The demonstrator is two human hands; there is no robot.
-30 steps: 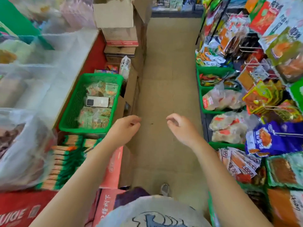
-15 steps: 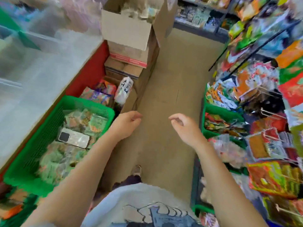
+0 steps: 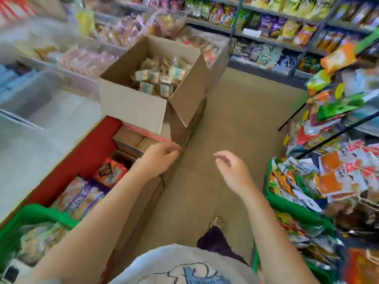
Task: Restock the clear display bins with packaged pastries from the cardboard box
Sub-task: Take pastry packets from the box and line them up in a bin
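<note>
An open cardboard box (image 3: 131,105) stands on a stack of other boxes ahead on the left, with several small packaged pastries (image 3: 162,76) inside. Clear display bins (image 3: 47,93) line the counter to its left; the near ones look blurred, the far ones hold pinkish packs. My left hand (image 3: 160,156) hovers just below the box's near corner, fingers loosely curled and holding nothing. My right hand (image 3: 231,169) hangs over the aisle floor to the right, fingers apart and relaxed, also holding nothing.
Closed cartons (image 3: 131,140) sit under the open box. A green basket (image 3: 24,218) of packs is at the lower left. Green baskets (image 3: 287,203) and hanging snack bags crowd the right side. Shelves of snacks (image 3: 266,23) close off the aisle's far end. Tan floor (image 3: 235,119) runs between.
The view has swung up and forward along the aisle, bringing the open box and its pastries into sight. Both hands stay raised in front of me, holding nothing.
</note>
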